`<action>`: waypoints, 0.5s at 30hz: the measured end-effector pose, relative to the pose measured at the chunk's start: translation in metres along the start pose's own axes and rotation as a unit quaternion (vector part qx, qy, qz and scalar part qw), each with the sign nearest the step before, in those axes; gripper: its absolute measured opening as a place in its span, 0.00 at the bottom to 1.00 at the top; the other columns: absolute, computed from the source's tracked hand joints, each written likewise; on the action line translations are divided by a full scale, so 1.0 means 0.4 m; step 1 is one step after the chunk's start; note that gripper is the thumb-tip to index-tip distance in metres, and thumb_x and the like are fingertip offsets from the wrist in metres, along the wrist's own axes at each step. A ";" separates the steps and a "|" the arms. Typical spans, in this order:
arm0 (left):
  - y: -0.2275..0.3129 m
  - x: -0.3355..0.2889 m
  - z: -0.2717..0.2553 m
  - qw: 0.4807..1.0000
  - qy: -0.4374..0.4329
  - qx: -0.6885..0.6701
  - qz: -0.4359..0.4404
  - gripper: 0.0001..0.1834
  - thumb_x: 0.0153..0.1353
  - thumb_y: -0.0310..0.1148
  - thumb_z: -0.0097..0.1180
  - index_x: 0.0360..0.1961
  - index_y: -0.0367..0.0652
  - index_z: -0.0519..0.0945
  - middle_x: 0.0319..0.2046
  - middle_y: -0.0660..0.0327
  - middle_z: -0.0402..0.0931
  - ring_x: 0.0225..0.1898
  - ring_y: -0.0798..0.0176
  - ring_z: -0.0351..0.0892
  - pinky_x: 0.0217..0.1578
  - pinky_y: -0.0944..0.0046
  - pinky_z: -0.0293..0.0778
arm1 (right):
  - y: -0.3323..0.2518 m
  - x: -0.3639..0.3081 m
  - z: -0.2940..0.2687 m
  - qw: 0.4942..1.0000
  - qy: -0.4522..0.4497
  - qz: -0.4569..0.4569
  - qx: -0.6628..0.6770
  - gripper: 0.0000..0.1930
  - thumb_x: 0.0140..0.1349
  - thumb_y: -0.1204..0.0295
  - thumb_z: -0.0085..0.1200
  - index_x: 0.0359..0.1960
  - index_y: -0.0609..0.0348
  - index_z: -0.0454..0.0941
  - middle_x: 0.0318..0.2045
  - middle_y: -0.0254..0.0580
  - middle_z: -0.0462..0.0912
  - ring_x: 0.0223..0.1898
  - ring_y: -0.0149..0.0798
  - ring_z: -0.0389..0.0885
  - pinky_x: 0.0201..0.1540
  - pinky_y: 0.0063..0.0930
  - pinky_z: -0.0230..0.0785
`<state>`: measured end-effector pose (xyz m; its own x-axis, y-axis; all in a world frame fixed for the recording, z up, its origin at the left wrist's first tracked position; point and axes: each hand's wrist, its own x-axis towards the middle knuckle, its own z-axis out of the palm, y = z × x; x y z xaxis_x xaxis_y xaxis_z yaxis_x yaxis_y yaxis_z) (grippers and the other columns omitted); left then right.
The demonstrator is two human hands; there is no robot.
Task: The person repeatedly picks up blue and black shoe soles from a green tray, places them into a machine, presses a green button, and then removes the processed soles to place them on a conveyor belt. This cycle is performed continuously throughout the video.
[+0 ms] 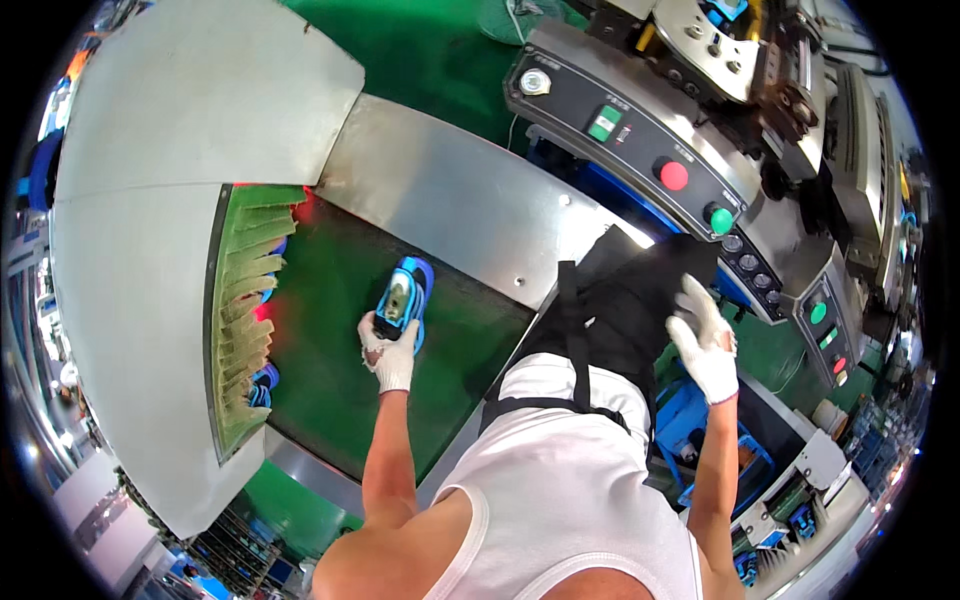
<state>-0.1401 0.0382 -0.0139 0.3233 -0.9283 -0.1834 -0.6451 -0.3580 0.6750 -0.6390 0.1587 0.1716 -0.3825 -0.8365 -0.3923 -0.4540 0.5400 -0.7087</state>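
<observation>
My left hand (pixel 391 350), in a white knitted glove, is closed around the heel end of a blue shoe (pixel 407 290) over a green conveyor belt (pixel 330 330). A shiny, greyish-green form, which looks like a shoe last, fills the shoe's opening. Whether the shoe rests on the belt is hard to tell. My right hand (pixel 704 340), gloved the same way, is held out by my right side with its fingers apart and nothing in it. It is below the machine's control panel (pixel 640 140), not touching the buttons.
A grey machine housing (pixel 140 300) stands left, with a green strip curtain (pixel 250 310) where the belt passes; more blue shoes (pixel 263 385) show at the strips. A metal ledge (pixel 450 180) borders the belt. A blue crate (pixel 690 430) sits behind my right forearm. Another panel (pixel 825 320) stands right.
</observation>
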 end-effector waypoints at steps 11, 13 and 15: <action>0.801 0.031 -0.055 0.718 -0.372 0.115 0.577 0.21 0.42 0.34 0.79 0.35 0.42 0.80 0.32 0.50 0.81 0.36 0.39 0.80 0.40 0.45 0.77 | -0.330 0.165 0.255 0.900 -0.089 -0.394 -0.165 0.35 0.57 0.59 0.67 0.63 0.69 0.73 0.57 0.63 0.82 0.58 0.62 0.82 0.62 0.48 0.75; 0.947 0.026 -0.019 0.657 -0.405 0.149 0.619 0.20 0.45 0.35 0.77 0.36 0.42 0.81 0.33 0.50 0.82 0.37 0.41 0.81 0.43 0.46 0.77 | -0.282 0.213 0.217 0.908 -0.065 -0.415 0.016 0.29 0.58 0.59 0.69 0.57 0.62 0.78 0.44 0.58 0.86 0.45 0.63 0.86 0.50 0.47 0.79; 1.068 0.023 0.030 0.598 -0.446 0.154 0.648 0.29 0.48 0.40 0.78 0.50 0.39 0.83 0.45 0.48 0.84 0.49 0.40 0.83 0.55 0.46 0.77 | -0.262 0.181 0.093 0.946 -0.035 -0.314 0.067 0.29 0.59 0.55 0.70 0.55 0.60 0.78 0.43 0.54 0.87 0.45 0.60 0.87 0.49 0.47 0.79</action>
<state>-0.4210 -0.1243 0.2643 -0.9955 -0.0804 -0.0499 -0.0946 0.8459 0.5249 -0.5893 0.0380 0.1958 -0.0149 -0.9951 0.0974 -0.4662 -0.0793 -0.8811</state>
